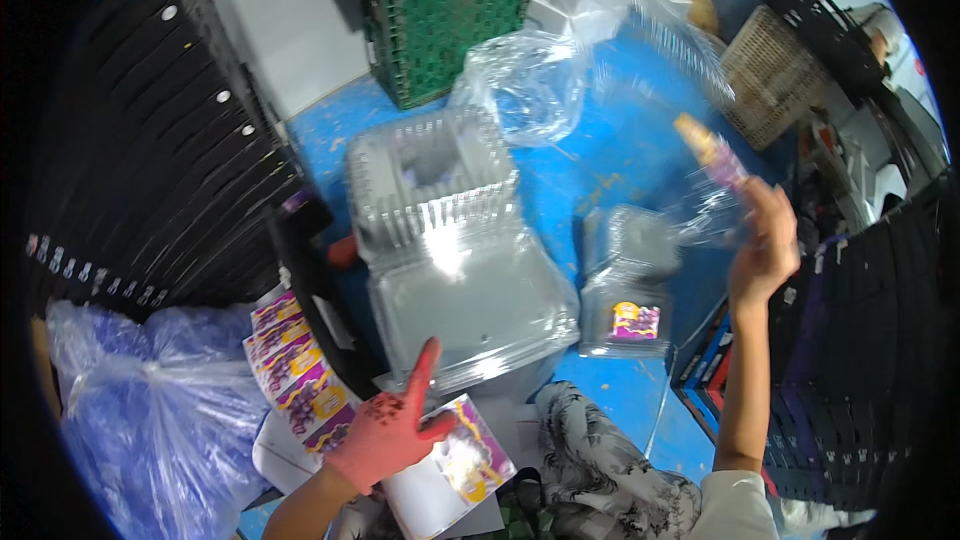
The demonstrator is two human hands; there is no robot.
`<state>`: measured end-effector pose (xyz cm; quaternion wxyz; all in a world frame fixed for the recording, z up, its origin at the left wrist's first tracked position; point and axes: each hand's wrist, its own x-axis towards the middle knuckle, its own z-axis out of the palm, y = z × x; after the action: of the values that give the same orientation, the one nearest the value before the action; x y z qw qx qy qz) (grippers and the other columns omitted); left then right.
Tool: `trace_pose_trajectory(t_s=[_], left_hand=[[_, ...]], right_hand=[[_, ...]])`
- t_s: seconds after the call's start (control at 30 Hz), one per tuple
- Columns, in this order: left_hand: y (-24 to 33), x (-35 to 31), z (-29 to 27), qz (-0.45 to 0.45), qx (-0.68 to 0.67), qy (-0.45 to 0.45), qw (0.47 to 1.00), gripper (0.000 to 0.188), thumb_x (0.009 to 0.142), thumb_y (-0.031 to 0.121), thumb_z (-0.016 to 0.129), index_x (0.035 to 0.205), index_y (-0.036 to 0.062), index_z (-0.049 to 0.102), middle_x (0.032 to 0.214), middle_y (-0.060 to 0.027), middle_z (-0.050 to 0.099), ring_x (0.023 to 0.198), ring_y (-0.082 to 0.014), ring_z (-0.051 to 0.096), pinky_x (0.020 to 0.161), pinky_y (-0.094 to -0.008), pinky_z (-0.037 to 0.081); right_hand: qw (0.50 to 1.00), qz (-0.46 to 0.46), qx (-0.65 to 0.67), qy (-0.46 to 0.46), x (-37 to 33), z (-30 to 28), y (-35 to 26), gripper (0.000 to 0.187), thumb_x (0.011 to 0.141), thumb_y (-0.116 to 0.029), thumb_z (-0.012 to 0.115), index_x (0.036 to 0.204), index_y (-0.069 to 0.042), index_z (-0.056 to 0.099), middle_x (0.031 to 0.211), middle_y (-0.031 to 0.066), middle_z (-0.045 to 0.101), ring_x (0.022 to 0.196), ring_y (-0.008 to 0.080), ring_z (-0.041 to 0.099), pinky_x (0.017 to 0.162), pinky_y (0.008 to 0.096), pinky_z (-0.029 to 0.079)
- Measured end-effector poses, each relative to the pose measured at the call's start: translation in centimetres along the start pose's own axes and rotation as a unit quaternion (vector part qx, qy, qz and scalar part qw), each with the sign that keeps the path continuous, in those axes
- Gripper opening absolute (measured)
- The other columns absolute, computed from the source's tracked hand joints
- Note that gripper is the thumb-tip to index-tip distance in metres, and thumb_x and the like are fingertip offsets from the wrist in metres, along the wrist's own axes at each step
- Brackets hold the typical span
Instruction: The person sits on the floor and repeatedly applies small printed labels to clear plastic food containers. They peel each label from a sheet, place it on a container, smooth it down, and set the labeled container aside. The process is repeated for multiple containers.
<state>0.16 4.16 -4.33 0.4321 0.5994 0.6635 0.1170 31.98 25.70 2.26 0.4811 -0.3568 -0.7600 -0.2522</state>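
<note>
My right hand (pixel 770 240), bare, is out at the right with its fingers closed on the edge of a clear plastic clamshell container (pixel 710 205). That container is smeared by motion and bears a purple and yellow label (pixel 712 150). My left hand (pixel 385 435) wears a red glove; its index finger points forward and the thumb stands apart. Beside and under it are a sheet with a purple and yellow label (pixel 470 450) and a strip of similar labels (pixel 300 370). Just ahead of the fingertip stands a stack of open clear clamshells (pixel 460 300).
A labelled clamshell (pixel 630 320) lies on the blue floor (pixel 610 390). Farther off are a crumpled clear bag (pixel 530 85) and a green crate (pixel 450 15). Black crates (pixel 150 140) line the left, above a bluish plastic bundle (pixel 150 410). More dark crates (pixel 850 360) stand at right.
</note>
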Motion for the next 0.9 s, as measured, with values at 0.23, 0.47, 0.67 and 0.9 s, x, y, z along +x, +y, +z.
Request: trace_pose_trajectory(t_s=[0.23, 0.47, 0.67, 0.9], left_hand=[[3.6, -1.1, -2.0, -0.107, -0.356, -0.105, 0.922, 0.080, 0.080, 0.001, 0.063, 0.145, 0.0143, 0.018, 0.079, -0.0044, 0.062, 0.058, -0.0067, 0.051, 0.050, -0.0212, 0.040], [3.0, -1.6, -0.5, 0.129, -0.350, 0.222, 0.901, 0.064, 0.081, -0.016, 0.048, 0.139, 0.0018, 0.028, 0.142, -0.0085, 0.034, 0.085, -0.0085, 0.056, 0.072, -0.0216, 0.044], [4.3, -0.9, 0.8, 0.119, -0.447, 0.197, 0.864, 0.067, 0.085, -0.012, 0.045, 0.143, 0.0099, 0.021, 0.117, -0.0080, 0.056, 0.076, -0.0029, 0.046, 0.066, -0.0167, 0.037], [4.4, -1.4, 1.3, 0.110, -0.522, 0.188, 0.825, 0.066, 0.084, -0.014, 0.036, 0.143, 0.0068, 0.016, 0.113, -0.0149, 0.059, 0.100, -0.0164, 0.057, 0.085, -0.0248, 0.043]], right_hand=[[0.909, 0.159, 0.000, -0.386, -22.6, -3.0, 8.3, 0.033, 0.074, 0.004, 0.053, 0.100, -0.013, 0.066, 0.100, 0.0083, 0.063, 0.103, 0.0265, 0.057, 0.096, 0.0456, 0.037], [0.698, 0.203, -0.143, -0.672, -26.1, 0.2, 7.6, 0.113, 0.048, -0.014, 0.085, 0.141, -0.035, 0.023, 0.141, 0.0138, 0.031, 0.130, 0.0343, 0.032, 0.103, 0.0613, 0.022], [0.857, 0.122, 0.000, -0.501, -13.3, 2.1, -1.4, 0.077, 0.062, 0.002, 0.068, 0.132, -0.019, 0.042, 0.132, 0.0149, 0.042, 0.121, 0.0316, 0.041, 0.102, 0.0438, 0.030], [0.826, 0.064, 0.032, -0.559, -7.7, 2.6, -8.0, 0.039, 0.076, -0.005, 0.059, 0.114, -0.013, 0.057, 0.122, 0.0094, 0.054, 0.113, 0.0278, 0.050, 0.098, 0.0456, 0.035]])
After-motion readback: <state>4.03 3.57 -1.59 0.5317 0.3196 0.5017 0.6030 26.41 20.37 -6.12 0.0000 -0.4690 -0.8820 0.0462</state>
